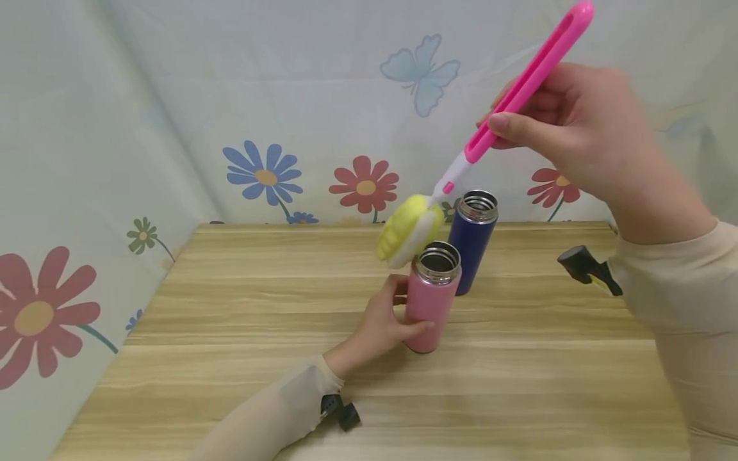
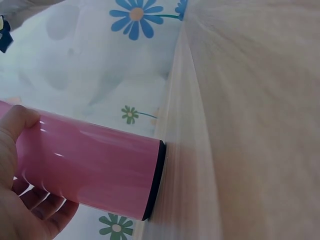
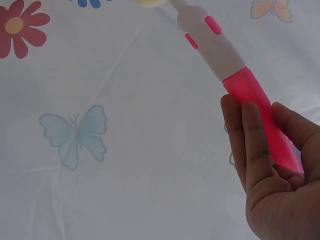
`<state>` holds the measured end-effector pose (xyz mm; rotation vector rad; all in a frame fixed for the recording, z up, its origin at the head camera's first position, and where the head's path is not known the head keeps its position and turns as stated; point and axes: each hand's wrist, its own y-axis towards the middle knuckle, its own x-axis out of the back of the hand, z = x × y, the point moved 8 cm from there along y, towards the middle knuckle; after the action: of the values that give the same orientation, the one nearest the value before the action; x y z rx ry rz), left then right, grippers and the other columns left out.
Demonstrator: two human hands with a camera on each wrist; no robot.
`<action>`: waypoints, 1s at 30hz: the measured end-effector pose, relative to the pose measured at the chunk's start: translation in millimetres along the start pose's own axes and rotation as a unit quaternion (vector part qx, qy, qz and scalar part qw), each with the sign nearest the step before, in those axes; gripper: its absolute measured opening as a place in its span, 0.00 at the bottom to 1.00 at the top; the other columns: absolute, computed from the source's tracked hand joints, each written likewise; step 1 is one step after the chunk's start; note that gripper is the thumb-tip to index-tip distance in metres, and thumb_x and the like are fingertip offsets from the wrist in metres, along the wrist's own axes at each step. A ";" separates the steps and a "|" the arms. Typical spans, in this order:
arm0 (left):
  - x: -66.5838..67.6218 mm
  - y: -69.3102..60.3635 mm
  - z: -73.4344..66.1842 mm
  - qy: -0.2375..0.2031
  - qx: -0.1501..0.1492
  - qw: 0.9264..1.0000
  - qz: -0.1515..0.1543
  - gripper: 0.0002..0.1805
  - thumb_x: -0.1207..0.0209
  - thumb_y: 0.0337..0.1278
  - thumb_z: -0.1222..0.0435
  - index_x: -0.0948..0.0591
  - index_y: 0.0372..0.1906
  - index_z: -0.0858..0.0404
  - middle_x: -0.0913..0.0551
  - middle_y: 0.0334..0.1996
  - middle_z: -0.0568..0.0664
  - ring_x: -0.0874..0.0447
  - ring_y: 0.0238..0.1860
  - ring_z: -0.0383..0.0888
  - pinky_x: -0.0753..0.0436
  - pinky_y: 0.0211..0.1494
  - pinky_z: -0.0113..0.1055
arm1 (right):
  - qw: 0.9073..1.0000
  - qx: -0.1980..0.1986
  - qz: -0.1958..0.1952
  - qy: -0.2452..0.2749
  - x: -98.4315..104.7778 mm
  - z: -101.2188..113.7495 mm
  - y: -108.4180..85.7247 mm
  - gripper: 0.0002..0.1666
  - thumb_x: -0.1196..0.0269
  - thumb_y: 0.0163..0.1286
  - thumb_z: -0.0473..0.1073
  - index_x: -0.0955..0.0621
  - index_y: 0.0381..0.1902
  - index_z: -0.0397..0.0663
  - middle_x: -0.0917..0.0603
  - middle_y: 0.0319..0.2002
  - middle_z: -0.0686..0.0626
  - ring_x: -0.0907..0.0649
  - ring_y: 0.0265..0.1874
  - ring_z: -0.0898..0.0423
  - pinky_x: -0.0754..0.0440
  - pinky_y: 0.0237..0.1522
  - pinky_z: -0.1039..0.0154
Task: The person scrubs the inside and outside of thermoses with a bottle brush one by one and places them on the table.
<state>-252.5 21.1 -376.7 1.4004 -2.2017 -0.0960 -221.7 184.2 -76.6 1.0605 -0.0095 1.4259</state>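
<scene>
My left hand [image 1: 377, 326] grips a pink bottle [image 1: 432, 307] that stands upright on the table, its steel mouth uncapped. In the left wrist view the thumb and fingers wrap the pink bottle [image 2: 95, 162] above its black base. A bottle brush [image 1: 530, 83] with a pink and white handle is pinched between the thumb and fingers of my right hand [image 1: 599, 128]. Its yellow and white sponge head [image 1: 410, 230] hangs tilted just left of the bottle's mouth, outside it; whether they touch I cannot tell. The right wrist view shows the fingers along the pink handle [image 3: 255, 107].
Right behind the pink bottle stands a dark blue bottle [image 1: 474, 237], also uncapped. Both are on a wood-grain table [image 1: 259, 288]. A pale curtain [image 1: 323, 109] printed with flowers and butterflies hangs along the back and left. Small dark cameras [image 1: 585, 266] sit on the sleeves.
</scene>
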 end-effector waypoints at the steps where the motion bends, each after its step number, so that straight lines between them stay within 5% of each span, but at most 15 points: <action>1: -0.1 0.4 0.0 0.000 0.003 1.000 -0.001 0.38 0.27 0.42 0.65 0.34 0.59 0.64 0.23 0.55 0.54 0.21 0.55 0.47 0.20 0.58 0.40 | 1.000 -0.006 -0.002 0.009 1.1 -2.6 0.3 0.12 0.32 0.61 0.40 0.19 0.41 0.41 0.12 0.31 0.64 0.13 0.32 0.69 0.19 0.38 0.80; 13: 1.4 3.9 -2.6 -0.015 0.030 0.999 0.019 0.38 0.26 0.41 0.65 0.34 0.59 0.64 0.23 0.55 0.56 0.22 0.56 0.49 0.21 0.60 0.42 | 0.994 -0.076 -0.034 0.070 17.0 -29.5 -7.2 0.11 0.31 0.59 0.37 0.19 0.40 0.41 0.11 0.29 0.62 0.12 0.28 0.66 0.17 0.29 0.75; 20: 3.5 4.6 -6.2 -0.008 0.015 1.000 0.020 0.38 0.27 0.41 0.65 0.33 0.58 0.66 0.22 0.54 0.58 0.22 0.56 0.51 0.20 0.59 0.41 | 0.984 -0.096 -0.066 0.134 29.9 -48.6 -17.7 0.10 0.33 0.61 0.35 0.19 0.41 0.45 0.11 0.30 0.61 0.12 0.28 0.66 0.18 0.28 0.75; 22: 4.2 4.4 -6.5 -0.009 0.017 1.000 0.021 0.38 0.27 0.41 0.65 0.33 0.59 0.66 0.22 0.55 0.58 0.22 0.56 0.50 0.20 0.58 0.40 | 0.976 -0.095 -0.083 0.179 34.0 -52.8 -20.4 0.10 0.33 0.60 0.33 0.19 0.40 0.43 0.11 0.31 0.58 0.12 0.27 0.65 0.18 0.31 0.76; 30: 7.6 3.2 -7.1 -0.035 0.037 0.998 0.024 0.39 0.27 0.42 0.64 0.34 0.60 0.63 0.24 0.55 0.55 0.24 0.57 0.48 0.21 0.60 0.44 | 0.915 -0.059 -0.150 0.369 49.5 -68.6 -34.5 0.12 0.34 0.57 0.26 0.22 0.39 0.24 0.11 0.32 0.40 0.12 0.25 0.52 0.15 0.35 0.66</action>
<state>-254.4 17.6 -366.6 1.4011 -2.3170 -0.0471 -222.7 270.4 -106.9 0.3512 0.5843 1.4397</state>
